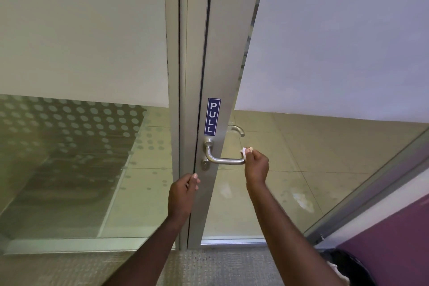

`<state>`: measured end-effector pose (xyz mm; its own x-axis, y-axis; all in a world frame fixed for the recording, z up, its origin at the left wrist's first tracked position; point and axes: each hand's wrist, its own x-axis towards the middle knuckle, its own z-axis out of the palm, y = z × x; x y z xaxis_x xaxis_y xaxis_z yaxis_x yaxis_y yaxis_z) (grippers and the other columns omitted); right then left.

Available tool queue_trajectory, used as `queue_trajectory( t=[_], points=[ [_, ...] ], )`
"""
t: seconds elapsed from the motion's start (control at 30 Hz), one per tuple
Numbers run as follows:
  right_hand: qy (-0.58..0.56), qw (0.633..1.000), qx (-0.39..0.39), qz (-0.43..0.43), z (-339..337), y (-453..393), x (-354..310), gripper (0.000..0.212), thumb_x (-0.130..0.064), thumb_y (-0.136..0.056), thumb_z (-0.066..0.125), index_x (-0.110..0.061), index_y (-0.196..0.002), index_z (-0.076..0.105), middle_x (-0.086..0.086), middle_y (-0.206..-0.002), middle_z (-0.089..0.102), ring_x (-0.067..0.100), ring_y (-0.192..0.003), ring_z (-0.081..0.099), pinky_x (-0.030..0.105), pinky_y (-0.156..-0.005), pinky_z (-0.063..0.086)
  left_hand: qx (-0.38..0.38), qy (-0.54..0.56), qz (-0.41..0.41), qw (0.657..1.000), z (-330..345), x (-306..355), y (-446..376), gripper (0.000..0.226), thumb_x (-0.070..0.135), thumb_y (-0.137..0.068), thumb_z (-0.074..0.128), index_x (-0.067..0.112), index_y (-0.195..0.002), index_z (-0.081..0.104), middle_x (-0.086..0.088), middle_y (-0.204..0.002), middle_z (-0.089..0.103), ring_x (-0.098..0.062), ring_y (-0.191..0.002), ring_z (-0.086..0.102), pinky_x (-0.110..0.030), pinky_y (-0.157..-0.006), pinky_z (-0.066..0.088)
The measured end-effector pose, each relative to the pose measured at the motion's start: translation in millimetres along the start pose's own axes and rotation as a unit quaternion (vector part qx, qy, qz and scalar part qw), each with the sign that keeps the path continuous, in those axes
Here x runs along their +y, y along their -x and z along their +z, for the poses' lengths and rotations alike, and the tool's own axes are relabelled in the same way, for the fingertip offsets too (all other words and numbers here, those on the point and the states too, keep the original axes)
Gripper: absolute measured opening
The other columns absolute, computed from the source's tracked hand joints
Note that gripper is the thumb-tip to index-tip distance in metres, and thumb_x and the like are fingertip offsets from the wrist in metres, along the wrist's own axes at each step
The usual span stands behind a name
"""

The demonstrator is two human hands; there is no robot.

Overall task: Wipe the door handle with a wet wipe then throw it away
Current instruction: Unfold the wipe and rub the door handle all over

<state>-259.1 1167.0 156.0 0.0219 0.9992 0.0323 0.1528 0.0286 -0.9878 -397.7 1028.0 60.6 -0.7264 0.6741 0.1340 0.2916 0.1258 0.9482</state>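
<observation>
A brushed metal lever door handle [220,159] sticks out of the grey door frame [222,65], below a blue PULL sign [212,116]. My right hand [255,165] is at the handle's free right end, pinching a small crumpled white wet wipe [246,150] against the tip. My left hand [184,189] rests on the door's edge just below the lock, thumb on the metal, holding no loose object. A second handle [236,129] shows through the glass on the door's far side.
Frosted glass panels stand left [81,30] and right [336,30] of the frame. A purple wall [394,234] runs along the lower right. A black bin with a dark liner [348,267] sits at the bottom right, with something white in it. Grey carpet lies underfoot.
</observation>
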Motion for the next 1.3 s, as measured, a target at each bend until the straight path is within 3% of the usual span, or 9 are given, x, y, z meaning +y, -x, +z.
queue_trajectory(
  t=[0.17,0.3,0.4,0.5,0.6,0.7,0.9,1.07,1.3],
  points=[
    [0.219,0.958,0.030,-0.183,-8,18,21,0.033,-0.027,-0.107,0.043,-0.011,-0.119,0.069,0.004,-0.103,0.074,0.019,-0.091,0.065,0.025,-0.074,0.043,-0.005,0.000,0.005,1.000,-5,3,-7,0.028,0.027,-0.101,0.060,0.020,-0.075,0.069,0.005,-0.067,0.071,-0.001,-0.062,0.063,-0.020,-0.059,0.044],
    [-0.138,0.986,0.076,0.045,17,30,9,0.027,-0.010,-0.104,0.048,0.001,-0.119,0.068,0.008,-0.108,0.069,0.017,-0.097,0.062,0.036,-0.094,0.051,-0.002,-0.004,-0.004,1.000,-10,-5,-10,0.029,0.030,-0.101,0.061,0.024,-0.074,0.068,0.006,-0.068,0.072,0.000,-0.064,0.065,-0.020,-0.058,0.044],
    [-0.420,0.872,0.113,0.223,42,46,-8,0.024,-0.006,-0.105,0.043,-0.004,-0.109,0.067,0.009,-0.101,0.069,0.018,-0.082,0.066,0.038,-0.087,0.055,0.003,-0.010,-0.002,1.000,-11,-10,-11,0.030,0.030,-0.101,0.061,0.026,-0.072,0.066,0.007,-0.067,0.071,-0.002,-0.066,0.066,-0.021,-0.061,0.046],
    [-0.443,0.844,0.077,0.292,67,78,-11,0.023,-0.010,-0.104,0.047,-0.002,-0.113,0.067,0.008,-0.097,0.070,0.016,-0.071,0.065,0.034,-0.078,0.055,0.004,-0.010,0.009,1.000,-13,-13,-14,0.031,0.028,-0.100,0.060,0.026,-0.070,0.065,0.006,-0.064,0.069,-0.007,-0.062,0.065,-0.026,-0.061,0.047],
    [-0.331,0.911,-0.003,0.246,91,117,-20,0.022,-0.009,-0.100,0.056,-0.006,-0.110,0.075,0.002,-0.068,0.066,0.014,-0.056,0.057,0.027,-0.058,0.050,-0.008,-0.012,0.013,1.000,-16,-15,-16,0.031,0.027,-0.098,0.061,0.023,-0.068,0.062,0.004,-0.059,0.064,-0.006,-0.054,0.054,-0.032,-0.056,0.042],
    [-0.233,0.966,-0.108,0.032,99,131,-41,0.022,-0.018,-0.097,0.064,-0.034,-0.101,0.079,-0.010,-0.085,0.078,0.005,-0.077,0.070,0.021,-0.070,0.056,-0.013,-0.011,0.021,1.000,-25,-12,-17,0.030,0.033,-0.095,0.057,0.035,-0.065,0.056,0.018,-0.060,0.064,0.003,-0.054,0.054,-0.023,-0.053,0.037],
    [0.254,0.908,-0.043,-0.330,52,87,-32,0.030,-0.023,-0.096,0.065,-0.026,-0.126,0.067,-0.002,-0.116,0.075,0.013,-0.108,0.069,0.041,-0.115,0.039,0.021,-0.031,0.019,0.999,-37,-18,-23,0.029,0.029,-0.102,0.058,0.030,-0.073,0.065,0.010,-0.066,0.069,0.000,-0.065,0.065,-0.016,-0.058,0.044],
    [0.540,0.779,-0.061,-0.312,55,73,-10,0.032,-0.008,-0.084,0.064,-0.014,-0.115,0.067,0.004,-0.107,0.074,0.021,-0.106,0.068,0.055,-0.123,0.011,0.019,-0.027,0.008,0.999,-34,-18,-24,0.029,0.029,-0.101,0.059,0.029,-0.072,0.065,0.009,-0.068,0.070,-0.001,-0.067,0.066,-0.016,-0.059,0.044],
    [0.567,0.788,-0.127,-0.206,82,55,-43,0.015,-0.011,-0.090,0.059,-0.020,-0.101,0.065,0.002,-0.086,0.073,0.023,-0.082,0.071,0.051,-0.115,0.028,0.002,-0.015,0.014,1.000,-23,-7,-22,0.031,0.030,-0.102,0.059,0.016,-0.075,0.066,-0.003,-0.066,0.068,-0.021,-0.065,0.065,-0.029,-0.058,0.045]
  ],
)
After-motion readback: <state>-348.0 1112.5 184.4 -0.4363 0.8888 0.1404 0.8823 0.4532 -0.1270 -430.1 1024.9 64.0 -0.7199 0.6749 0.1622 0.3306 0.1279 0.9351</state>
